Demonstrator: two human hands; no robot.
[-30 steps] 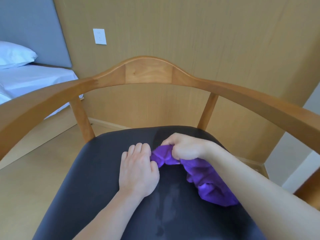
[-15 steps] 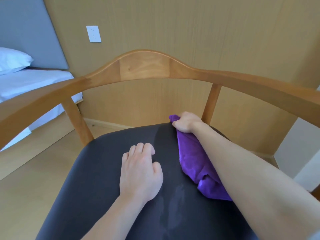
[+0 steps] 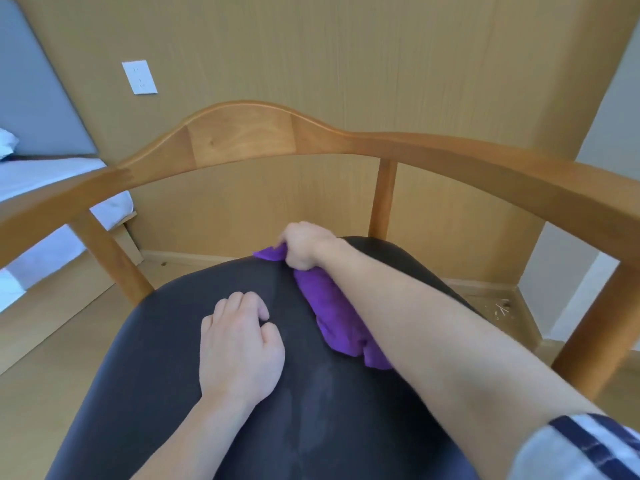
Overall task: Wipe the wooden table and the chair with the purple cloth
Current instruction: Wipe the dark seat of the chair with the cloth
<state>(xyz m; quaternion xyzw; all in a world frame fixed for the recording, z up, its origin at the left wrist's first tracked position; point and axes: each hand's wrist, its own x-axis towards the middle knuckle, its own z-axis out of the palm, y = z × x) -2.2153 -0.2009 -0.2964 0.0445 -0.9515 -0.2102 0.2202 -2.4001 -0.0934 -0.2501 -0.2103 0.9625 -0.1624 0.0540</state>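
The chair's curved wooden back rail (image 3: 242,136) arcs across the view above its black padded seat (image 3: 166,341). My right hand (image 3: 304,245) is closed on the bunched purple cloth (image 3: 332,313) at the seat's far edge, near the rear right post. The cloth trails back under my forearm. My left hand (image 3: 239,351) rests palm down on the middle of the seat, fingers slightly curled, holding nothing. A damp streak shows on the seat between the hands. No wooden table is in view.
A wood-panelled wall with a white outlet plate (image 3: 139,77) stands behind the chair. A bed with white sheets (image 3: 41,174) and a grey headboard is at the left. Light wooden floor (image 3: 45,327) surrounds the chair.
My right hand pushed the cloth from the seat's middle to its far edge, pulling it away from my left hand, then shifted slightly left. The left hand stayed flat on the seat.
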